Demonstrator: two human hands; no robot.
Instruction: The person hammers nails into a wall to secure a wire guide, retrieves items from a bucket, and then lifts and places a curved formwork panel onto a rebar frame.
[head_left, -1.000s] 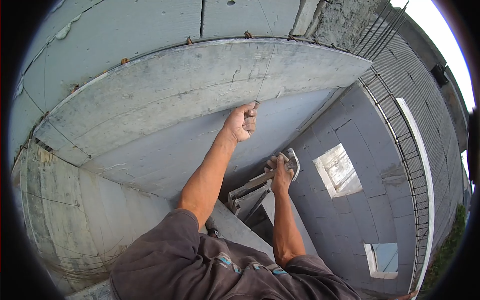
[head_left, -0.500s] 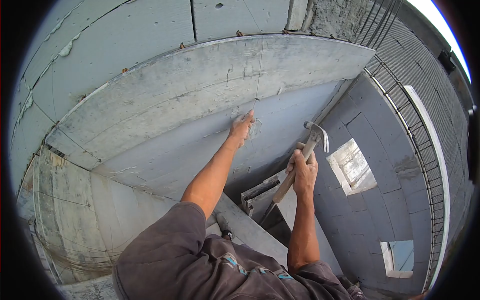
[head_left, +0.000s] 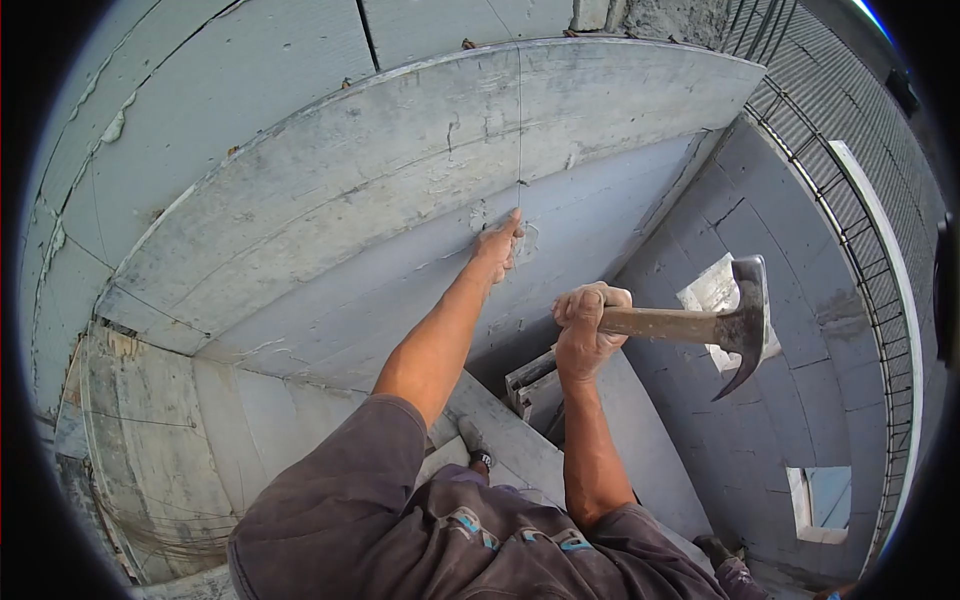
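My left hand (head_left: 495,250) is closed, its fingertips around the lower end of a thin wire (head_left: 520,120). This wire comes down the face of a long weathered board (head_left: 390,160) and has a small twist just above my fingers. In my right hand (head_left: 590,335) is a claw hammer (head_left: 668,324), gripped by its wooden handle. The hammer lies almost level, with its metal head out to the right and the claw curving downward. Below the board, a smooth grey wall surface (head_left: 360,285) lies behind my left hand.
A grey block wall (head_left: 790,370) with square openings stands on the right, a steel rebar cage (head_left: 850,230) along its top. More boards (head_left: 150,420) and loose wires are at left. A sloping panel (head_left: 640,440) and a narrow gap lie below my hands.
The hammer has swung from upright to nearly level, its head moving right and down. My left hand stays at the wire's lower end. The camera view has shifted slightly.
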